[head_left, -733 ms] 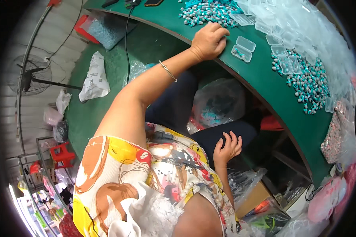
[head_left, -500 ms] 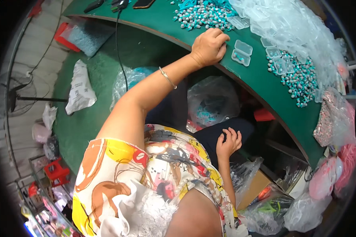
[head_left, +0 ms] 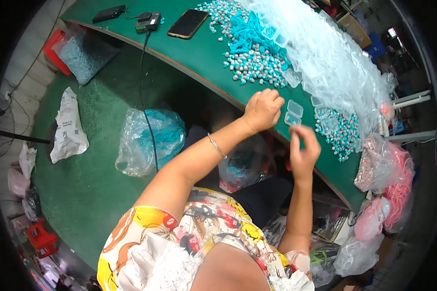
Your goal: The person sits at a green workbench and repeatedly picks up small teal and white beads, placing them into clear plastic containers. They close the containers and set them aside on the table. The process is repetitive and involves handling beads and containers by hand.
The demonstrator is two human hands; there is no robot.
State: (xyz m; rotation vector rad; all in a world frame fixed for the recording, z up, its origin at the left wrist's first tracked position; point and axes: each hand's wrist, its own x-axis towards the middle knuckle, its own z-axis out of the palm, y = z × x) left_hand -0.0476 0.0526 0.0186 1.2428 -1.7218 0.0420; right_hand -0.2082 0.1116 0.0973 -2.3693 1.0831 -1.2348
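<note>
My left hand (head_left: 264, 110) rests at the near edge of the green table with its fingers curled in; whatever they may hold is hidden. Just right of it lies a small clear plastic box (head_left: 292, 119), its lid folded back and a few teal bits inside. My right hand (head_left: 304, 151) is raised at the near side of that box. Its thumb and forefinger tips come together by the box's rim, and I cannot make out anything between them. Beyond my left hand is a pile of grey-and-teal beads or earplug-like pieces (head_left: 255, 67) with teal cords (head_left: 245, 31).
A big heap of clear plastic boxes (head_left: 325, 53) covers the far side of the table (head_left: 213, 63). More small pieces (head_left: 342, 136) lie at the right. A phone (head_left: 188, 23) and a cabled black device (head_left: 148, 22) sit far left. Bags (head_left: 153, 138) stand on the floor.
My right hand has risen from my lap to the open box. The left hand stays curled at the table edge. The view has shifted, showing more of the table's far left.
</note>
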